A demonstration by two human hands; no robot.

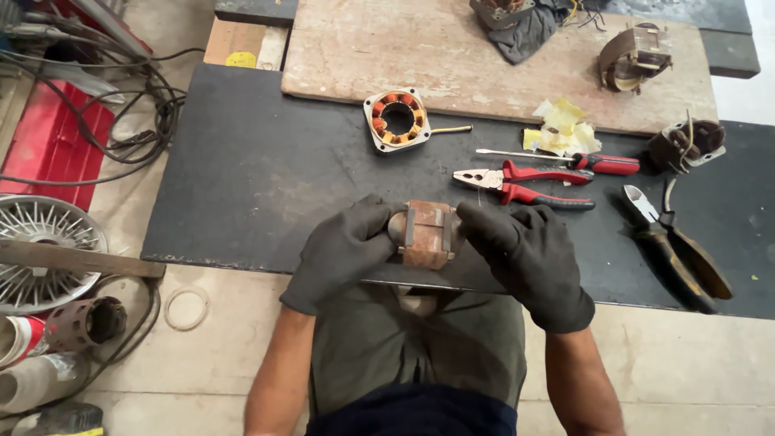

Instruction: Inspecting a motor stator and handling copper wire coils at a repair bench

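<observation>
Risky: left hand (343, 250) and right hand (533, 254), both gloved, pinch the rusty motor core (428, 234) between curled fingertips right at the black mat's (242, 178) near edge, so a glove slip likely drops it lapward, or a right-side jolt knocks the red pliers (525, 184) just beyond the fingers.

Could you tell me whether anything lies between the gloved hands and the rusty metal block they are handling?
Nothing visible does. The left hand and right hand both grip the rusty block directly, one at each side. The pliers and screwdriver lie apart, farther back on the dark mat.
</observation>
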